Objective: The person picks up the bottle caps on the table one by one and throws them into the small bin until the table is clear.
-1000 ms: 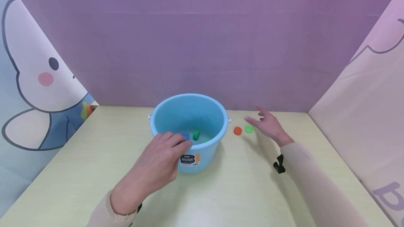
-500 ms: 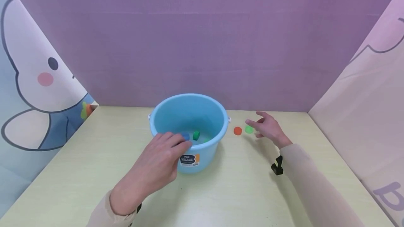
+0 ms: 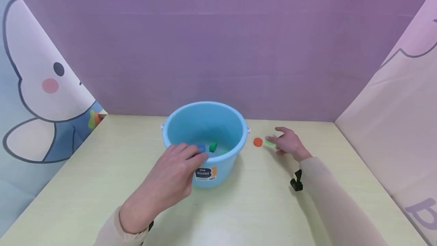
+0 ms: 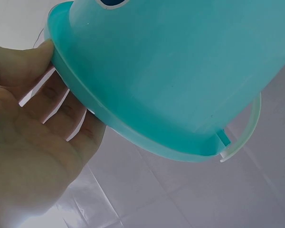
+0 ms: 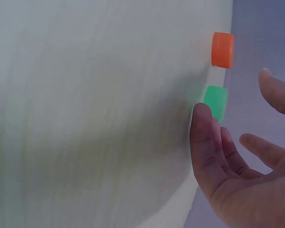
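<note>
A light blue bucket [image 3: 223, 170] stands upright on the table. My left hand [image 3: 170, 174] grips its near rim; in the left wrist view the thumb [image 4: 31, 61] lies against the outside and the fingers go behind the rim. My right hand [image 3: 289, 142] hovers low over the table right of the bucket, fingers apart and loosely bent, holding nothing. A bright green disc like a bottle cap [image 5: 217, 97] lies right at its fingertips, partly covered by them. Beside it is an orange-red cap [image 3: 257, 142].
Inside the bucket lie a dark green cap [image 3: 213, 147], a blue cap [image 3: 201, 148] and a light green one [image 3: 224, 152] partly hidden by the rim. A purple cloth wall [image 3: 218, 48] closes off the pale table's [image 3: 112, 170] back, with printed side walls left and right.
My right hand has come down and slightly toward me, so its fingers now overlap the green cap. The left hand and the bucket have stayed in place.
</note>
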A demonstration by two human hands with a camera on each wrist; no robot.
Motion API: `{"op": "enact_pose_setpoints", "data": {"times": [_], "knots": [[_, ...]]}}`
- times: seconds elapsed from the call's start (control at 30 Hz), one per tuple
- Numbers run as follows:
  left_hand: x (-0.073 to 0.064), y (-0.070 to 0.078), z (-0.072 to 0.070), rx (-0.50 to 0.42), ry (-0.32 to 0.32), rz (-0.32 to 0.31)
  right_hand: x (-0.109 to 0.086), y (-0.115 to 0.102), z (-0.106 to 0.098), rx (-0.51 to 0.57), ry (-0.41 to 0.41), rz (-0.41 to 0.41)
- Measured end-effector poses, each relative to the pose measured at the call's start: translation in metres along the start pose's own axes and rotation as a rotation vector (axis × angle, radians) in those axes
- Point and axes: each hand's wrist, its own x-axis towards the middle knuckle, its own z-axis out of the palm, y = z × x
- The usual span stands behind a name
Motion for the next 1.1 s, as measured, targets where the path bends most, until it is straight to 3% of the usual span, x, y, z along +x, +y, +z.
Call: {"op": "enact_pose_setpoints", "data": {"times": [0.6,1.1], "knots": [[-0.0001,0.0002,-0.0004,0.011,-0.005,-0.002,0.0043,0.0057,0.0068,-0.027,0.01,0.02],[0.0012,0.0011,-0.0007,0.011,-0.013,-0.009,0.0072,0.0061,0.01,-0.115,0.015,0.016]]}}
